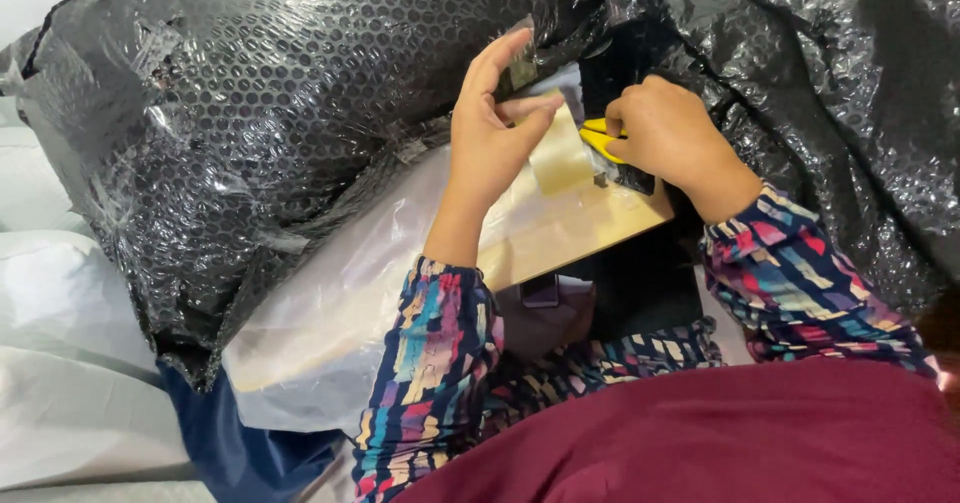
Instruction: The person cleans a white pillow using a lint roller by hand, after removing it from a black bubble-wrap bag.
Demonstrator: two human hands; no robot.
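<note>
A large bundle wrapped in black bubble wrap [250, 93] fills the upper view. Under the wrap a tan cardboard box [570, 228] shows, partly covered in clear plastic film. My left hand [490, 128] pinches a strip of clear packing tape [558, 153] and lifts it off the box, fingers spread along the torn edge of the wrap. My right hand [665, 133] is closed on a yellow utility knife [600, 141], its tip against the box next to the tape. Both forearms wear sleeves with a multicoloured pattern.
White wrapped parcels [60, 363] lie at the left. A dark blue item [240, 443] sits below the bundle. More black bubble wrap [850, 83] hangs at the right. My maroon garment [720, 443] fills the lower right.
</note>
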